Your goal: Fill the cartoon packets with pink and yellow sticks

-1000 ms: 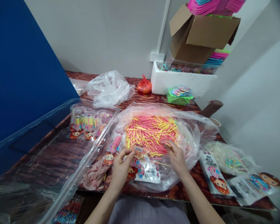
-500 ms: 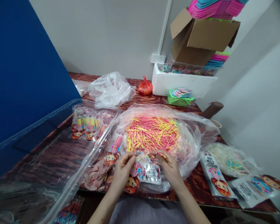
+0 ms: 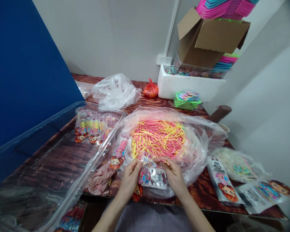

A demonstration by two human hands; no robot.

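In front of me a large clear plastic bag [image 3: 200, 141] lies spread open, heaped with thin pink and yellow sticks [image 3: 159, 137]. My left hand [image 3: 130, 178] is closed in a pinch at the left edge of a small clear printed packet [image 3: 146, 158]. Curled around a small bundle of sticks [image 3: 165, 162], my right hand [image 3: 175, 175] has its fingertips close to the packet's right side; whether they touch it is unclear. Beneath both hands lie silver-backed printed packets [image 3: 158, 178]. One filled packet [image 3: 120, 149] with a cartoon head rests to the left.
A clear plastic tub [image 3: 96, 158] on the left holds several filled packets [image 3: 94, 125]. Stacks of flat packets [image 3: 226, 183] and a bag of sticks [image 3: 244, 169] lie right. Behind stand a green basket [image 3: 187, 102], white foam box [image 3: 190, 83] and cardboard box [image 3: 219, 37]. A pink cloth [image 3: 100, 180] is near left.
My hands have shifted only slightly, with the left a little nearer the packet's edge. The right still grips its bundle of sticks. The whole view has moved very little.
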